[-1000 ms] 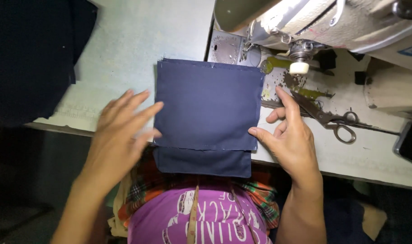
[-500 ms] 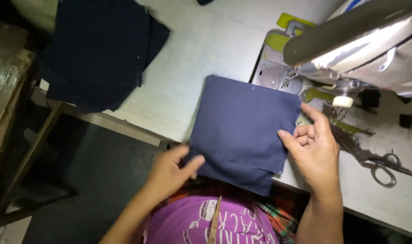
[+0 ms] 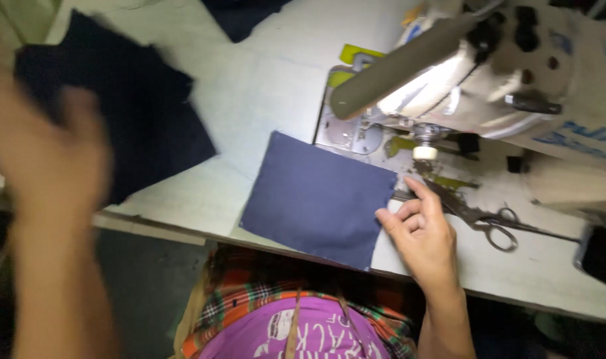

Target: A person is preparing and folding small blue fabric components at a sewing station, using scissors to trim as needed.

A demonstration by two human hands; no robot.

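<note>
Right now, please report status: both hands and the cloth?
Left hand raised, blurred, near dark fabric pile. Right hand open, beside blue cloth piece. Scissors lie close right.

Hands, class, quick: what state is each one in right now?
Left hand: blurred, raised near dark cloth pile; state cannot be told.
Right hand: open, holding nothing, at blue fabric piece edge.

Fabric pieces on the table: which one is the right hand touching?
The flat, folded blue fabric piece by the sewing machine; the right hand rests at its right edge. The darker, crumpled pile lies farther left, by the blurred left hand.
</note>
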